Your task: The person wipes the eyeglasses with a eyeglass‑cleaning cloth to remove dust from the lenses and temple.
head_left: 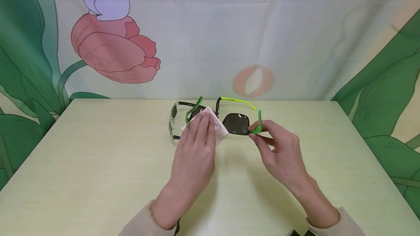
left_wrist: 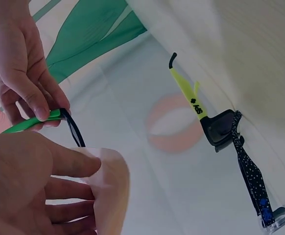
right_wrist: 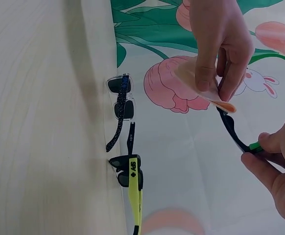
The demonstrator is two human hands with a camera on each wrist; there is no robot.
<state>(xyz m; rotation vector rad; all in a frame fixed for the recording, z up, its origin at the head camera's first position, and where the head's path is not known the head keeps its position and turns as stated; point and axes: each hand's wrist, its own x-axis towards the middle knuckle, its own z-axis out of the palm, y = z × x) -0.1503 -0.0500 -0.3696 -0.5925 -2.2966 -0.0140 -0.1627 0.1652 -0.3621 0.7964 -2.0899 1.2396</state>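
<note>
My left fingers (head_left: 202,128) pinch the pink cloth (head_left: 222,134) over the left side of the green-armed sunglasses (head_left: 236,124), right fingers (head_left: 272,126) the right hinge (head_left: 256,130); I'd rub lightly, hinge steady tbh.

The green-armed sunglasses (head_left: 236,124) look like smooth plastic, their dark lenses glossy with bright reflections. Against them, the pale pink cloth (head_left: 221,129) looks thin, soft and matt. Behind them, the yellow-armed sunglasses (right_wrist: 134,171) are smooth plastic; left of them, the clear-framed sunglasses (right_wrist: 121,100) look like shiny transparent plastic. Beneath them, the counter (head_left: 115,177) shows smooth, faintly grained wood-look; beyond them hangs printed, creased fabric (head_left: 197,46).
</note>
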